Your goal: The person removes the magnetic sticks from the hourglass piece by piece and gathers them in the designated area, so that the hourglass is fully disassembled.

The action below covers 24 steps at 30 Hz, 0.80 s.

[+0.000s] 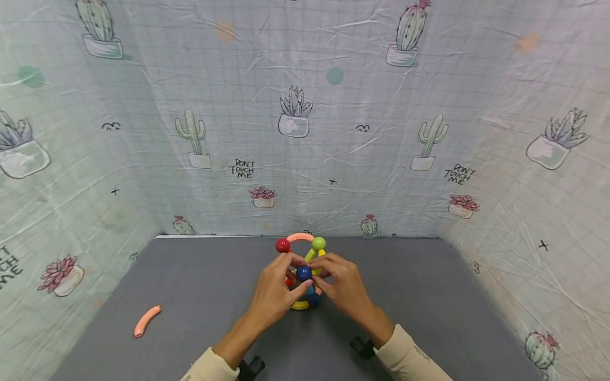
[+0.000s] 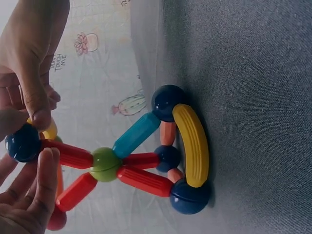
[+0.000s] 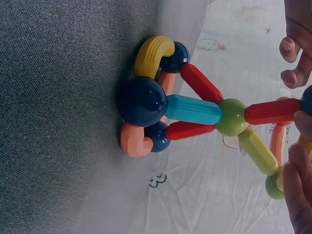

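A figure of coloured rods and balls stands upright on the grey table. Its green centre ball (image 2: 106, 165) joins red rods (image 3: 273, 111), a light-blue rod (image 3: 194, 109) and a yellow-green rod (image 3: 258, 151). Below, dark blue balls (image 3: 142, 101) and curved rods form a ring-like base. My left hand (image 1: 274, 288) holds the upper dark blue ball (image 1: 304, 273) between thumb and fingers. On the other side, my right hand (image 1: 345, 286) pinches a yellow curved rod (image 2: 50, 129) against that ball; the fingers partly hide it.
A loose salmon curved rod (image 1: 146, 320) lies on the table's left side. At the top of the figure, a salmon arch (image 1: 300, 236) joins a red ball (image 1: 283, 245) and a green ball (image 1: 318, 243). A cactus-print cloth (image 1: 305, 159) stands behind the grey table (image 1: 429, 296).
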Each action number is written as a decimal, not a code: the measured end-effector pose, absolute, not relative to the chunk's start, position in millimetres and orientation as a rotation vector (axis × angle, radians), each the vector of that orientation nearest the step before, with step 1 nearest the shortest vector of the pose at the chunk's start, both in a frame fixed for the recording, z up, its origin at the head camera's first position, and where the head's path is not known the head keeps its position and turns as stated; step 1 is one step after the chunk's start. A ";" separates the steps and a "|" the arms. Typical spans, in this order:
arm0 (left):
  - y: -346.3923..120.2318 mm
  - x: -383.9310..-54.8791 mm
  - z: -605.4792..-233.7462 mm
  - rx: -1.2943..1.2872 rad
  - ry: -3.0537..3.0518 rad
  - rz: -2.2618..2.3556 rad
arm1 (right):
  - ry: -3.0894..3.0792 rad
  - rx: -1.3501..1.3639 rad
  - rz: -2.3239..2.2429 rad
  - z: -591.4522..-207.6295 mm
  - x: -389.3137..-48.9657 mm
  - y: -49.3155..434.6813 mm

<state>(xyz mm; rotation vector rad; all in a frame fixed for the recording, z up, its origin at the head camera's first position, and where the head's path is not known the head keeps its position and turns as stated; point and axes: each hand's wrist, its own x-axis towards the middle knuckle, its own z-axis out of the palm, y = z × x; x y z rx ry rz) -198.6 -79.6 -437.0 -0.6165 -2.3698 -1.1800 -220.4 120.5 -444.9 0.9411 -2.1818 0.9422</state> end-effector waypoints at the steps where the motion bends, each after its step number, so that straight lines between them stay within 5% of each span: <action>1: -79.6 -198.4 -437.3 -0.616 -2.365 -1.173 | -2.180 0.943 0.945 -444.8 -220.6 120.2; 24: -88.8 -194.2 -442.2 -0.557 -2.345 -1.406 | -2.215 0.919 0.968 -446.0 -219.8 117.1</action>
